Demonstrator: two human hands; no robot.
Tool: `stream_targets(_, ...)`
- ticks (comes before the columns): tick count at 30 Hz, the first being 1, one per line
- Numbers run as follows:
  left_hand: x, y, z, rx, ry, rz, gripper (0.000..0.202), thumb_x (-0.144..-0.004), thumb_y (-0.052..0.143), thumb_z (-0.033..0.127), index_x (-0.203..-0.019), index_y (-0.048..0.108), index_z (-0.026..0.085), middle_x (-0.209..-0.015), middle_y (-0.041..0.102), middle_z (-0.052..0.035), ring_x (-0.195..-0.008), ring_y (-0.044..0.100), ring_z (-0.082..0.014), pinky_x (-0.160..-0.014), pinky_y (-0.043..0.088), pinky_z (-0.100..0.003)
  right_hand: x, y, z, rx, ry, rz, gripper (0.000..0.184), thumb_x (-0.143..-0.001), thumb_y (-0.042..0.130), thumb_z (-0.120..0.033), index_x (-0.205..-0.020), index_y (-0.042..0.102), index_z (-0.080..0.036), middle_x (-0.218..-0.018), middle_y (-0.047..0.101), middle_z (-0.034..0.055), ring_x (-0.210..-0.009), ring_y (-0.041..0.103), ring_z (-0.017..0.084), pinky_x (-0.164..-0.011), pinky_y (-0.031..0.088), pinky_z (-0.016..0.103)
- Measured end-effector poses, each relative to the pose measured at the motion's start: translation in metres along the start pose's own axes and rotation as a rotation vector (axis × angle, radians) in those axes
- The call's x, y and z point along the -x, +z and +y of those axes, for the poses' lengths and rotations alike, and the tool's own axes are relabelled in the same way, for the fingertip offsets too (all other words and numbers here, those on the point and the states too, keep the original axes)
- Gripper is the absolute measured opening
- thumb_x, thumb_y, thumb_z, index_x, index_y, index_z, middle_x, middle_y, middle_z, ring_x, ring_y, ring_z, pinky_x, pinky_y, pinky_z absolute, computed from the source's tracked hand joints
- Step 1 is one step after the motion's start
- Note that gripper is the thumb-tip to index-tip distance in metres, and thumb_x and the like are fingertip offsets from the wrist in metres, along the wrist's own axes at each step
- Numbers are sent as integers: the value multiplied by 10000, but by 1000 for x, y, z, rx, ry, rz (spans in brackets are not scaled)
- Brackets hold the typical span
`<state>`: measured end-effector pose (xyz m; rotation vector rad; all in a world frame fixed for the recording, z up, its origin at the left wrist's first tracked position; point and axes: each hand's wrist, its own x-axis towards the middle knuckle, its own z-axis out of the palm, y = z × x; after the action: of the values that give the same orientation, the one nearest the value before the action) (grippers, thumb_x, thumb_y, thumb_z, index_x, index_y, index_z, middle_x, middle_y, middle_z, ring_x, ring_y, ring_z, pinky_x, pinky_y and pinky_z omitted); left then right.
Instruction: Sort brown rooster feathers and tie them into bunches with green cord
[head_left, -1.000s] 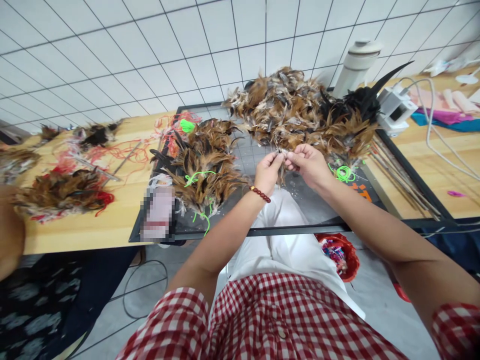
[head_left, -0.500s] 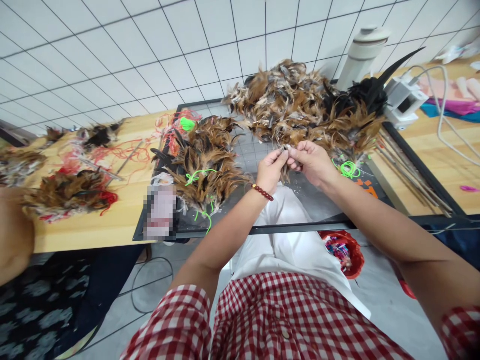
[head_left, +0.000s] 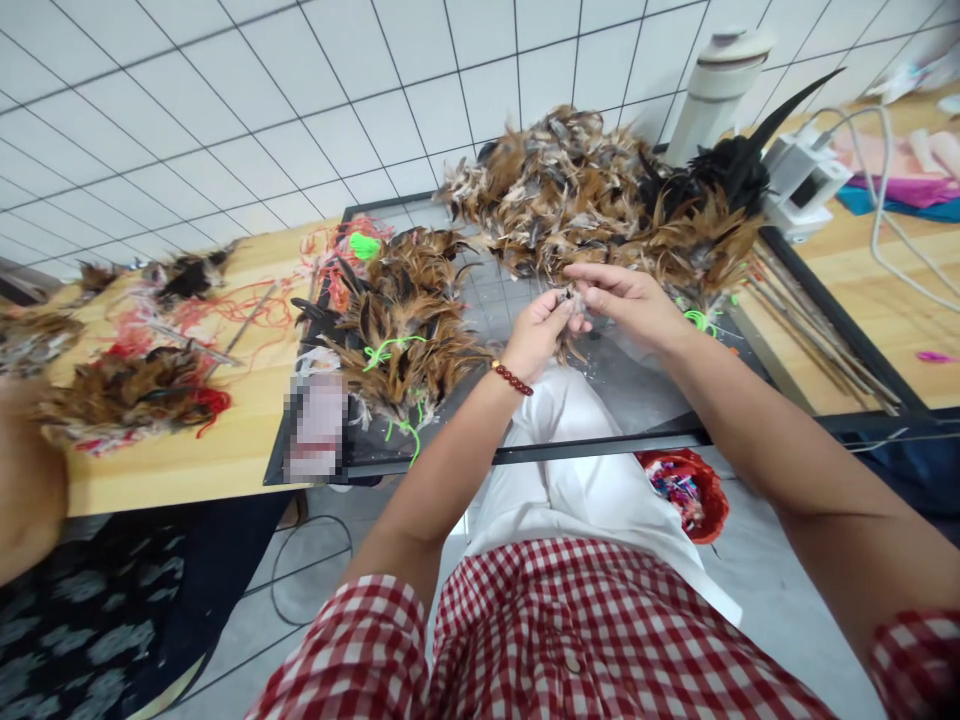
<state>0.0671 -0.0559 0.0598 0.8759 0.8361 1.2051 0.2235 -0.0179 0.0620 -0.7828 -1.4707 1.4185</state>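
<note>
Holding a feather bunch (head_left: 573,347) over the middle of the board (head_left: 600,447), we pinch it between thumb and forefinger of our left hand (head_left: 541,325); a bead bracelet (head_left: 512,378) rings that wrist. Our right hand (head_left: 630,303) is just beside it, forefinger extended away from the thumb; the thumb tip is at the bunch, and we cannot tell whether it grips. Brown tips hang below our fingers. On the board's back part we note a large feather pile (head_left: 570,200); on its left part, a smaller feather pile (head_left: 420,320) with green string (head_left: 394,351) across it. Bottle (head_left: 716,95): standing at the board's back right. Charger (head_left: 802,190): just beside the board's right edge. Sticks (head_left: 825,335): lying along that edge. Left of the board: a third feather pile (head_left: 135,390). Below its front edge: a red basket (head_left: 718,508) holding coloured scraps (head_left: 681,490).
</note>
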Motion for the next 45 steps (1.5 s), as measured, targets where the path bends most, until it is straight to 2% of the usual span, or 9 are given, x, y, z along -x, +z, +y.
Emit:
stream_targets(3,6,3,6,-14,-49,-113,277,-940,775,248,-728,612,178,-586,558,52,-616,631,-77,-710,507,-203,5,1,-11,-82,84,-110,597,-640,984,-610,-1061,826,-217,-724,741,28,-619,690,190,-545,568,336)
stream_targets(7,7,2,6,-40,-76,-170,243,-923,793,227,-741,640,174,-576,566,48,-597,627,-81,-710,524,-217,6,1,-17,-53,53,-133,485,-594,1010,-589,-805,794,-209,-730,724,28,-597,712,196,-513,578,338)
stream_targets(15,2,-2,3,-29,-161,-116,207,-954,749,253,-784,681,158,-637,635,14,-600,637,-81,-664,530,-203,3,2,-4,7,53,-10,543,-632,964,-673,-734,655,-239,-618,589,-19,-573,650,183,-534,534,338)
stream_targets(20,-3,-1,-1,-80,-124,34,287,-934,778,244,-702,631,161,-549,530,51,-496,539,-56,-576,445,-188,-8,-5,10,155,-50,96,541,-701,901,-721,-737,656,-239,-655,598,-6,-659,610,167,-643,518,333)
stream_targets(26,-13,-10,4,43,-23,341,232,-1007,692,307,-807,648,199,-555,445,73,-498,478,-55,-582,450,-184,-22,-53,16,507,-167,416,300,-935,761,-540,-893,690,-251,-748,631,20,-738,608,181,-700,493,350)
stream_targets(30,-16,-14,8,132,8,408,137,-1034,649,345,-982,695,226,-584,441,76,-528,484,-64,-633,492,-194,-19,-66,24,895,-227,329,182,-932,724,-411,-874,714,-239,-899,707,83,-823,642,240,-801,535,427)
stream_targets(35,-18,-14,5,155,15,427,193,-1014,676,418,-978,687,229,-590,444,73,-527,485,-65,-614,496,-191,-15,-53,43,1139,-241,248,238,-850,767,-398,-1004,733,-218,-1015,731,133,-999,675,348,-894,548,498)
stream_targets(40,-18,-14,5,127,-7,441,294,-1023,642,495,-931,658,216,-570,432,75,-516,481,-58,-593,491,-171,-11,-45,31,1175,-216,191,125,-884,648,-283,-928,747,-218,-923,736,122,-918,690,331,-849,544,489)
stream_targets(45,-15,-14,10,169,-31,428,217,-1008,685,419,-926,671,218,-593,441,75,-528,493,-64,-621,496,-194,-4,-36,13,1127,-328,160,249,-978,532,-333,-1006,760,-236,-963,767,125,-958,705,317,-917,533,499)
